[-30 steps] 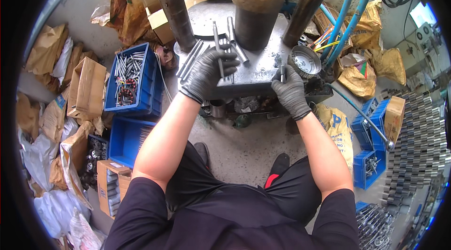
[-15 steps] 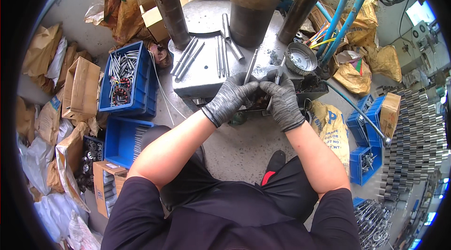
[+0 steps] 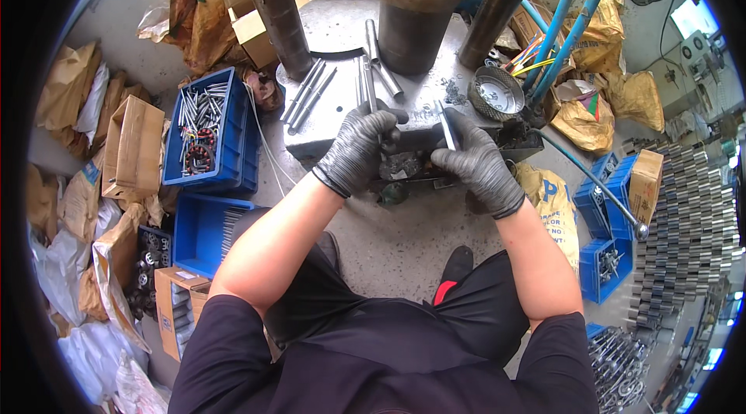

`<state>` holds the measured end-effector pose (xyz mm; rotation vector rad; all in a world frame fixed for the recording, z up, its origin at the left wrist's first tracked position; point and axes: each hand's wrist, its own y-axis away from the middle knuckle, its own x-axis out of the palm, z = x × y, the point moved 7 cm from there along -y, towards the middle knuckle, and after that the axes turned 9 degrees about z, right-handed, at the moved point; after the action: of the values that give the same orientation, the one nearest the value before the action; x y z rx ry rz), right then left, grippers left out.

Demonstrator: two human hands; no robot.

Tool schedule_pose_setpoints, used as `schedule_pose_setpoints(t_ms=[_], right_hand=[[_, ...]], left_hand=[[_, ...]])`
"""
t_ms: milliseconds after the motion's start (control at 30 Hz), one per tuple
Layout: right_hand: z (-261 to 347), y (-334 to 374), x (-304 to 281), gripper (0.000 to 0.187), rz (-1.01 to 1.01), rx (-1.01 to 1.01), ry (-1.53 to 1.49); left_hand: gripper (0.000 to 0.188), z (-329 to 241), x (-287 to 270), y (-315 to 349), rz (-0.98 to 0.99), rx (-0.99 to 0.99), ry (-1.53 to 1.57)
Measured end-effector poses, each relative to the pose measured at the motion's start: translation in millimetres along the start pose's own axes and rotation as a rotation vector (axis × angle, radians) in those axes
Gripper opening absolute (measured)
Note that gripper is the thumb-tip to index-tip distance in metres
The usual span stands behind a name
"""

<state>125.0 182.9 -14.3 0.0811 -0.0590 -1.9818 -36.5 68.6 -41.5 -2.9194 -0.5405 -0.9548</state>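
Both my hands wear grey knit gloves and are above the front edge of a metal table (image 3: 322, 125). My left hand (image 3: 356, 148) is closed round a slim steel shaft (image 3: 371, 91), which points away from me. My right hand (image 3: 483, 169) grips a flat, bright metal tool (image 3: 447, 132) between thumb and fingers; its exact kind is not clear. Steel rods (image 3: 311, 95) lie side by side on the table's left part. Others, partly behind my left hand, lie near a thicker tube (image 3: 387, 80). A round metal basket (image 3: 497, 94) stands beyond my right hand.
A thick steel cylinder (image 3: 416, 25) stands on the table between two dark posts (image 3: 272, 6). Left of the table is a blue crate (image 3: 221, 150) of metal parts. Blue hoses (image 3: 563, 25) hang at the right, near sacks (image 3: 583, 122) and stacked metal tubes (image 3: 684, 220).
My hands have moved apart: the left went left with the shaft, the right slightly right with the tool. Their fingertips were close together before.
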Motion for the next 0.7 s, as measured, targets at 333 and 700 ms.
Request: schedule_pose_setpoints(t_ms=[333, 700], right_hand=[[65.6, 16.1, 15.5, 0.062, -0.132, -0.557, 1.143], [63.5, 14.6, 16.9, 0.060, -0.099, -0.515, 1.179]], left_hand=[[0.009, 2.5, -3.7, 1.9, -0.167, -0.082, 0.125], [0.013, 8.3, -9.4, -0.5, -0.138, -0.106, 0.052]])
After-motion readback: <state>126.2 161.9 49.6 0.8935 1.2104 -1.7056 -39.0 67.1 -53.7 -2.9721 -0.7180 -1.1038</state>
